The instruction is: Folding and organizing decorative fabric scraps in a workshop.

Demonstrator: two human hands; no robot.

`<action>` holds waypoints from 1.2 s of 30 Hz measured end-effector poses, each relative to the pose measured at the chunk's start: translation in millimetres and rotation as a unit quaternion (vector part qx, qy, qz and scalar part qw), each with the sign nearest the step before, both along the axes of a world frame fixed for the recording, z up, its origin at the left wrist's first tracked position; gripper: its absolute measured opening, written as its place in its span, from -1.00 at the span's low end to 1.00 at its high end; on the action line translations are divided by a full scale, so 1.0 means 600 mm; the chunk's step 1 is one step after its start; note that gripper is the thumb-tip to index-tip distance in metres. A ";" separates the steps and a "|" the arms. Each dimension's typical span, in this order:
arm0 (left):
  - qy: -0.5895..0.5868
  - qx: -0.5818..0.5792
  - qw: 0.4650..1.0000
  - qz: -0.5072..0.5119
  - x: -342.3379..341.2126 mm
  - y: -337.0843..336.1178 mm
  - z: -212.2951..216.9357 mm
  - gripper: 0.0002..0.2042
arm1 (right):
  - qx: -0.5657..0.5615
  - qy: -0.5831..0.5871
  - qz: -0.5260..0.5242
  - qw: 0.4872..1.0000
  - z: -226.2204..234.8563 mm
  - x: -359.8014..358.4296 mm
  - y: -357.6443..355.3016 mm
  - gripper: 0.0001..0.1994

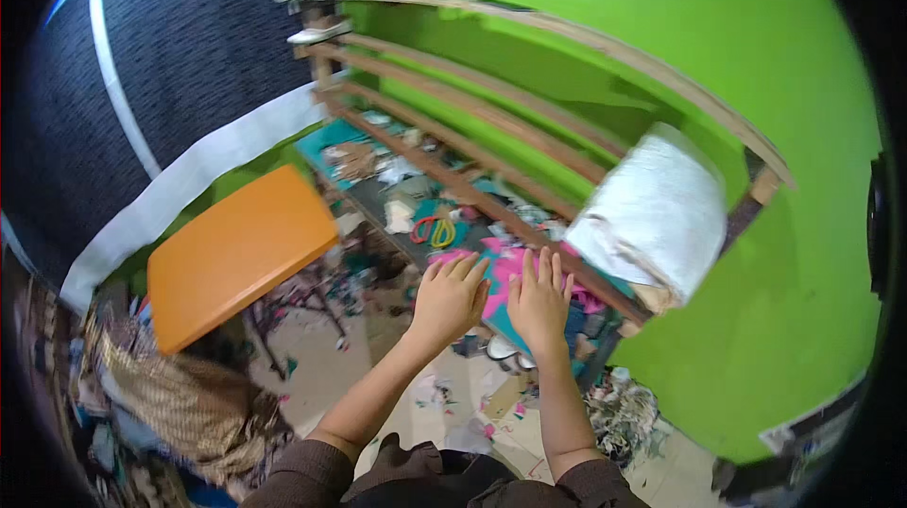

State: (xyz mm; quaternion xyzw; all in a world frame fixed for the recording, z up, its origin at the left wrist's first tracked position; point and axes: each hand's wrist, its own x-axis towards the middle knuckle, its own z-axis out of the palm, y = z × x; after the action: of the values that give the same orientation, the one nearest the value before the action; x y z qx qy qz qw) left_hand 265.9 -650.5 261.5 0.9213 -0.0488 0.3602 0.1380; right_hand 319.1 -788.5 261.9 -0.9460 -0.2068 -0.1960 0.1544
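**Both palms flat on the pink sheet**

While both of my forearms reach up from the lower edge, my left hand [451, 295] and my right hand [539, 300] lie side by side, just apart, on a pink sheet [507, 267] spread over the low workbench [397, 206]; the fingers of each are stretched out and slightly fanned, gripping nothing, pressed palm-down on the sheet; the pink sheet sits at the near end of the bench, on top of something teal, with its far edge showing beyond my fingertips; just past my left hand lie scissors with red and yellow handles [435, 229], apart from my fingers; a white wrapped bundle [657, 215] rests on the wooden rails [472, 102] to the right of my right hand, near but not touching; an orange stool seat [236, 248] stands well to the left of the bench; paper scraps [444, 395] litter the floor beneath my arms; the green wall [718, 45] rises behind the rails.
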 end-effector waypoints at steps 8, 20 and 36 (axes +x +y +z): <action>0.140 -0.055 0.949 0.276 -0.375 0.262 -0.108 -0.72 | -0.061 0.187 0.305 0.932 -0.102 -0.254 0.332 -0.53; 0.132 -0.079 0.788 0.596 -0.777 0.425 -0.171 -0.72 | -0.134 0.129 0.628 0.755 -0.140 -0.617 0.665 -0.56; 0.191 -0.248 0.658 0.685 -0.952 0.750 -0.215 -0.68 | -0.170 0.199 0.798 0.543 -0.193 -0.803 1.067 -0.76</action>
State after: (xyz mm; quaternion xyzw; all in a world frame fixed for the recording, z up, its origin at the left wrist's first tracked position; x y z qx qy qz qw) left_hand -305.0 -200.6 132.6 0.6738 0.7150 0.1675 0.0816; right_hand -162.7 -148.6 146.3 -0.4135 -0.8700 0.2401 0.1205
